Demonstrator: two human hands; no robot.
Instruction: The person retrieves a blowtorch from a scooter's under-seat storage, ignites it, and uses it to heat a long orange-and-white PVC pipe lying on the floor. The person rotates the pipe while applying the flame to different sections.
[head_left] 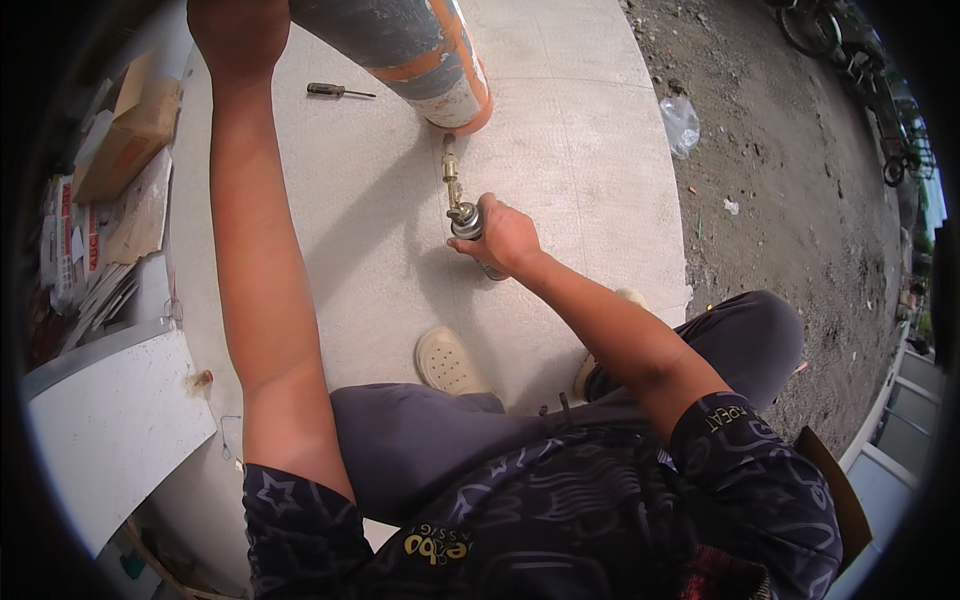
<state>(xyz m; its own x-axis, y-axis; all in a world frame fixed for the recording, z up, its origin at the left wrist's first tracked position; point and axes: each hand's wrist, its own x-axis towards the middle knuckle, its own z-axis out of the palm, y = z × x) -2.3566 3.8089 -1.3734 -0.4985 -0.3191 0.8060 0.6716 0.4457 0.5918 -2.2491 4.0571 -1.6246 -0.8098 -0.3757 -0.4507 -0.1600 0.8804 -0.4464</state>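
My right hand (pixel 505 238) is closed around a small silver canister (pixel 466 222) held low over the pale concrete slab (pixel 570 150). A brass fitting (pixel 450 168) joins the canister's top to the nozzle end of a large grey cylinder with orange bands (pixel 415 50), which leans in from the top edge. My left forearm (pixel 250 230) stretches up along the left of the cylinder, and its hand is cut off by the top of the picture.
A dark-handled screwdriver (pixel 340 91) lies on the slab left of the cylinder. A cardboard box (pixel 130 125) and papers sit at the left, a white board (pixel 110 420) lower left. My cream clog (pixel 450 360) rests below the canister. Gravel ground with a plastic bag (pixel 680 122) lies right.
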